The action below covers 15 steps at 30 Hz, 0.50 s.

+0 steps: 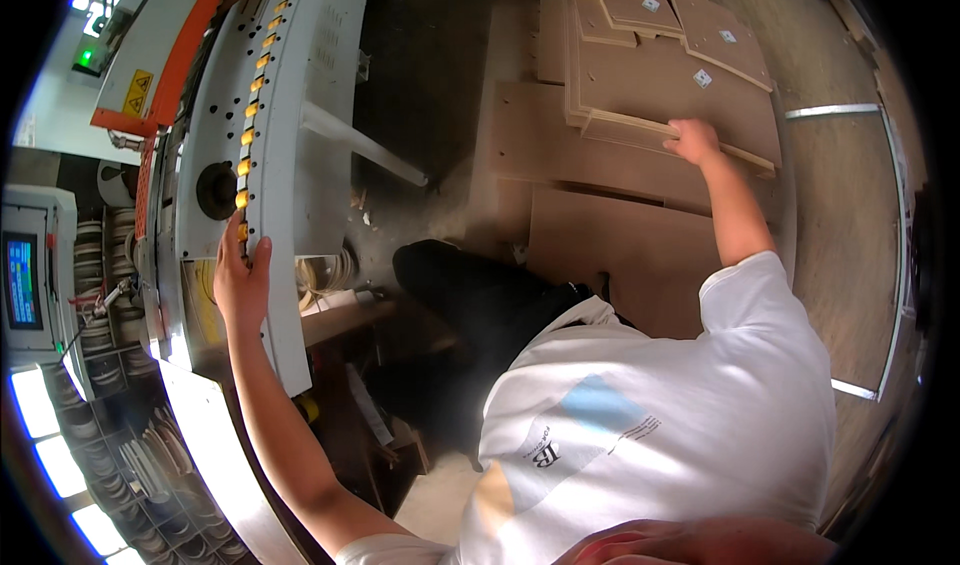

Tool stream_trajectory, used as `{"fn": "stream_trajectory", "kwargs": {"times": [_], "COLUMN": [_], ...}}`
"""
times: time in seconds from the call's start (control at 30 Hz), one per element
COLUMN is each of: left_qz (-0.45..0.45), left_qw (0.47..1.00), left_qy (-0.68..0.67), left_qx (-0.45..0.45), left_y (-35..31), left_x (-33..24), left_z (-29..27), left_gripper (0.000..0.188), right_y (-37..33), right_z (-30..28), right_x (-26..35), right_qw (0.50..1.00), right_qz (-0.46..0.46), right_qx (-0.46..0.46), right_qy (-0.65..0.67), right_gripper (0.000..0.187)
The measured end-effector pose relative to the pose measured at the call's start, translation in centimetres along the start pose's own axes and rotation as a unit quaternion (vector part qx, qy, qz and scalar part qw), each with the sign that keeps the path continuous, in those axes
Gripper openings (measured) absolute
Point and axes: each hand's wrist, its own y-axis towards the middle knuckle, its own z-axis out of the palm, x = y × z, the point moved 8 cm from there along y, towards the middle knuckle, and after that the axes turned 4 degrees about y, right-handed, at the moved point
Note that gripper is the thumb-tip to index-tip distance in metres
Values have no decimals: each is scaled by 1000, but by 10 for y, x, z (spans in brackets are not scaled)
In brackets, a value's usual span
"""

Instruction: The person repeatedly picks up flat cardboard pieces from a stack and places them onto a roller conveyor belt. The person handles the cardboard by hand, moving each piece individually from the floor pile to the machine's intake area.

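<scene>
My left hand (242,283) lies on the edge of a long grey machine (325,35), beside its row of yellow rollers (247,137). Its fingers are stretched out and hold nothing. Off to the right, my right hand (694,142) has its fingers curled over the near edge of a brown wood panel (632,131). That panel is at the front side of a stack of brown boards (650,75). Smaller cut boards with white labels lie on top of the stack. The undersides of my right fingers are hidden.
Larger brown sheets (610,245) lie below the stack, close to my legs. A light-coloured bar (365,145) sticks out from the machine toward the stack. At far left stand a control screen (22,280) and racks of edging rolls (95,275). White lines (835,111) mark the floor at right.
</scene>
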Motion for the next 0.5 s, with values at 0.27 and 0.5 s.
{"fn": "stream_trajectory", "kwargs": {"times": [0.27,0.5], "left_qz": [24,114], "left_qw": [999,976], "left_qy": [38,118], "left_qx": [-27,-143], "left_y": [-3,-18], "left_x": [-1,-27], "left_z": [-2,-21], "left_gripper": [63,60], "right_y": [-78,-113], "right_z": [-100,-110], "right_x": [58,91], "right_qw": [974,630], "right_qz": [-3,-26], "right_qx": [-99,-225], "right_qy": [202,743], "right_gripper": [37,24]}}
